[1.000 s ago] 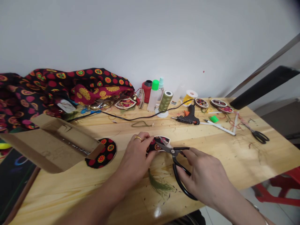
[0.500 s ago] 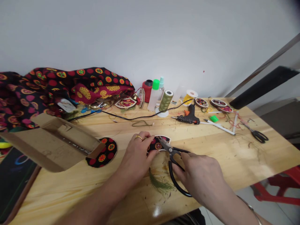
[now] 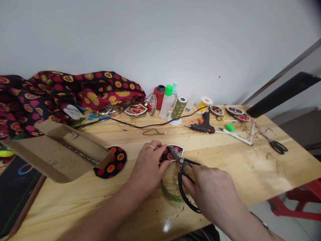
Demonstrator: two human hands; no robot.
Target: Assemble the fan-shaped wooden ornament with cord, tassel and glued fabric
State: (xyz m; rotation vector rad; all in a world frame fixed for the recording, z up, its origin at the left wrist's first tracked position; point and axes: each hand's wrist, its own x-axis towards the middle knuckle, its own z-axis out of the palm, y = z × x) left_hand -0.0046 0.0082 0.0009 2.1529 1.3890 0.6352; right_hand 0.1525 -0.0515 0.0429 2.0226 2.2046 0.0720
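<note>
My left hand [image 3: 149, 160] pinches a small patterned fabric piece [image 3: 180, 150] with a pale edge, pressing it near the wooden table [image 3: 225, 187]. Part of the piece is hidden under my fingers. Black-handled scissors [image 3: 185, 164] are gripped in my right hand [image 3: 213, 190], their blade tips lying over the fabric's face. Below the piece rests a green thread tassel [image 3: 172, 195]; whether it is attached I cannot tell. Left of my left hand lies a round patterned piece [image 3: 116, 164], partly under an open cardboard box [image 3: 72, 154].
At the back stand a green thread spool [image 3: 179, 107], a green-capped bottle [image 3: 166, 103] and a red thread cone [image 3: 158, 97]. A glue gun [image 3: 204, 124] lies right of them, its black cable crossing leftward. More scissors [image 3: 277, 146] lie far right; patterned cloth [image 3: 100, 82] is heaped at left.
The scissors and my right hand have shifted slightly left, with the handles a little closer together. My left hand keeps its hold on the fabric piece. The whole view has moved slightly.
</note>
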